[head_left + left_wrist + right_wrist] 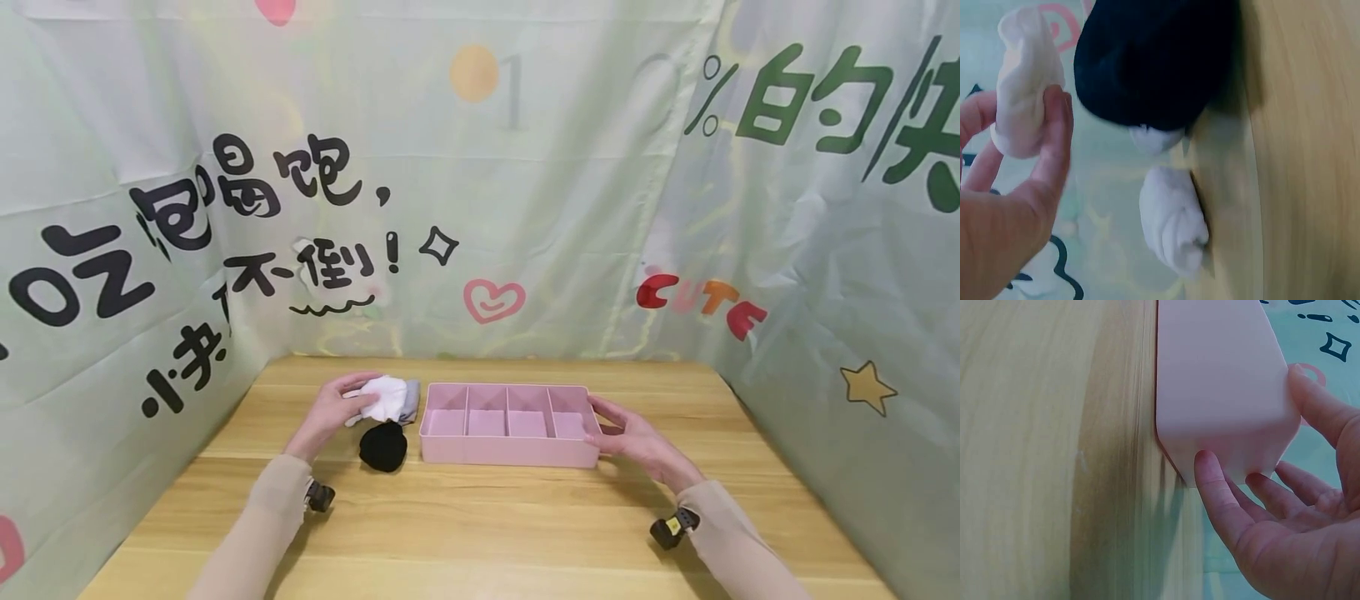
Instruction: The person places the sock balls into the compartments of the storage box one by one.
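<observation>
Head view, bundles: black bundle [383,447] sat nearest, just in front of the white bundle [386,398].
Pink box [510,452]: right beside them, four compartments, floors showing!
Setting: wooden table [480,533], printed curtain [570,208] behind.
Left wrist view, left hand [1019,212]: thumb and fingers pinched the white bundle; the black one partly hid a pale bundle [1157,140].
Right wrist view, right hand [1304,534]: fingers spread, touching the box's end.

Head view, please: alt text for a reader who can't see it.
A person's left hand holds a white cloth bundle, with grey cloth beside it and a black bundle nearer the camera. Their right hand touches the right end of a pink four-compartment box on a wooden table, before a printed backdrop.
</observation>
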